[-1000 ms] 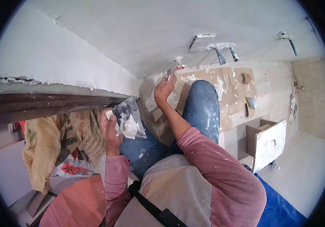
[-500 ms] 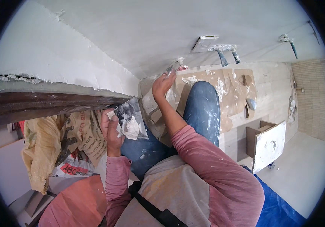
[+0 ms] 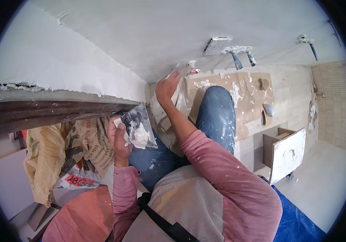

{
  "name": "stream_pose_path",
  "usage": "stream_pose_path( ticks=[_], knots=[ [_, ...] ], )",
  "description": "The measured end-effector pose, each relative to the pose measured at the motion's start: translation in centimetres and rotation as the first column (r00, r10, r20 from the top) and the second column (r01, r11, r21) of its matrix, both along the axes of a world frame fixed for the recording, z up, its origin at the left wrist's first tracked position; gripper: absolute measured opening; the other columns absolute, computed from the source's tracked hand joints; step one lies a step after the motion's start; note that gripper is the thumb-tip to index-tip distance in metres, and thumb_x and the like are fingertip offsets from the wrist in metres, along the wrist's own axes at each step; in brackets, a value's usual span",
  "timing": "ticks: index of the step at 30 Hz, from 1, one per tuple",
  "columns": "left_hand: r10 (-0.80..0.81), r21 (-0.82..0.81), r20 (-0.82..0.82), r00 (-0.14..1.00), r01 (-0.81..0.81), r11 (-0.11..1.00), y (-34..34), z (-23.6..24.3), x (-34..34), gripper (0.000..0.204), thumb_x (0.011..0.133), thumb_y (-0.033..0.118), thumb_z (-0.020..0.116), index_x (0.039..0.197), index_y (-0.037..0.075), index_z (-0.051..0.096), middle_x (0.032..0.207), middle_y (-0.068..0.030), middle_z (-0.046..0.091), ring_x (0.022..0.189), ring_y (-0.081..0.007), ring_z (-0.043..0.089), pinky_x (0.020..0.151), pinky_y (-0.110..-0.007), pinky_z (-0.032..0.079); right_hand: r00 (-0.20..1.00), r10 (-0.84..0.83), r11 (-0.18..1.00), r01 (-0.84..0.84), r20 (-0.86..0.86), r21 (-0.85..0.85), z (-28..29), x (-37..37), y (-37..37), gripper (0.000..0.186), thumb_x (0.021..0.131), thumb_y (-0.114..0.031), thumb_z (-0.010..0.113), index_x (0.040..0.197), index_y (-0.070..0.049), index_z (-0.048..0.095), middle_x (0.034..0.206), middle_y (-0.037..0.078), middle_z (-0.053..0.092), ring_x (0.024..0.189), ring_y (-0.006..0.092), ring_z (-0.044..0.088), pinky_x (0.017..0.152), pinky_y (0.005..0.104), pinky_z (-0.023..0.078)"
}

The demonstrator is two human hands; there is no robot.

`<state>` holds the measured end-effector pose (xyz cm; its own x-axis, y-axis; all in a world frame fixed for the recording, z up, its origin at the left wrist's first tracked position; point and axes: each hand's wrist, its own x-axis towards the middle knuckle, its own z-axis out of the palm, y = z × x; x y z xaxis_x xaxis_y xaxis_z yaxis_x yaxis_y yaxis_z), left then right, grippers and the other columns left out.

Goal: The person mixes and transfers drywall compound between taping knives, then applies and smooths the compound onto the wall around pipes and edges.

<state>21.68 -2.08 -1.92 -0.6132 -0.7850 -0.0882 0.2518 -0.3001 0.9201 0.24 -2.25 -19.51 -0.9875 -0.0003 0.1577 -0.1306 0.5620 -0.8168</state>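
Note:
In my left hand (image 3: 119, 141) is a square, shiny putty blade (image 3: 144, 117) with a lump of white putty (image 3: 140, 136) on it; the thumb presses on the near edge and the fingers go behind. My right hand (image 3: 168, 86) is raised to the lower wall (image 3: 140, 40), fingers closed on a thin, pale scraper (image 3: 182, 68) whose outline is blurred. The scraper is at the wall just left of a putty-smeared pipe outlet (image 3: 192, 67) with a reddish end. My right fingertips are partly hidden.
A socket box (image 3: 218, 45), blue pipe stubs (image 3: 237, 60) and another stub (image 3: 313, 51) stick out of the wall. Spattered cardboard (image 3: 249, 92) covers the floor. A white-topped wooden stool (image 3: 287, 155) stands right, sacks (image 3: 44, 161) left, below a dark wooden frame (image 3: 52, 113).
My right hand has moved left along the wall with the scraper, away from the pipe outlet. The left hand and its putty blade stay nearly still.

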Motion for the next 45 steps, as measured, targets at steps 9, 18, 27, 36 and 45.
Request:
stream_pose_path(
  ticks=[9,18,27,36,45],
  knots=[
    [-0.006,-0.047,0.025,1.000,0.008,0.999,-0.2,-0.2,0.1,0.026,0.096,0.018,0.056,0.114,0.000,0.052,0.103,-0.0086,0.064,0.093,-0.0149,0.062,0.086,-0.029,0.049,0.996,-0.029,0.994,0.019,-0.088,-0.107,-0.2,-0.7,1.9,0.062,0.081,0.006,0.053,0.140,0.008,0.034,0.137,0.031,0.042,0.130,0.0499,0.037,0.109,0.0519,0.031],
    [-0.049,-0.048,-0.006,0.999,0.049,0.998,-0.5,-0.5,0.4,0.026,0.097,0.015,0.053,0.117,-0.001,0.052,0.108,-0.0077,0.060,0.098,-0.0146,0.058,0.090,-0.029,0.046,0.990,-0.102,0.986,0.113,0.095,-0.120,0.3,-1.6,0.4,0.065,0.092,-0.009,0.049,0.144,0.019,0.022,0.149,0.039,0.027,0.142,0.0492,0.025,0.119,0.0501,0.020],
    [-0.051,0.012,-0.036,0.998,0.052,0.999,-0.3,-0.3,0.4,0.027,0.097,0.015,0.055,0.118,-0.001,0.053,0.107,-0.0080,0.062,0.097,-0.0138,0.059,0.088,-0.029,0.047,0.959,-0.194,0.953,0.233,0.206,-0.191,0.9,-2.0,-1.1,0.067,0.091,-0.007,0.048,0.146,0.019,0.018,0.152,0.039,0.022,0.144,0.0492,0.021,0.121,0.0491,0.017],
    [0.004,-0.045,0.032,0.999,-0.002,0.999,-0.5,-0.7,0.7,0.029,0.095,0.018,0.056,0.118,0.000,0.052,0.106,-0.0091,0.064,0.096,-0.0157,0.062,0.088,-0.030,0.049,0.989,0.101,0.971,-0.073,0.112,-0.225,1.8,0.4,2.1,0.058,0.088,-0.001,0.049,0.139,0.018,0.029,0.146,0.038,0.031,0.139,0.0505,0.028,0.118,0.0513,0.022],
    [-0.037,-0.063,0.029,0.999,0.038,0.997,-0.4,-0.8,0.4,0.027,0.097,0.017,0.053,0.118,0.000,0.053,0.110,-0.0082,0.061,0.099,-0.0147,0.058,0.091,-0.030,0.045,0.983,-0.180,0.975,0.173,-0.038,-0.138,-0.4,-3.0,0.6,0.058,0.089,-0.007,0.048,0.139,0.017,0.030,0.141,0.038,0.035,0.135,0.0500,0.031,0.115,0.0513,0.023]
  ],
)
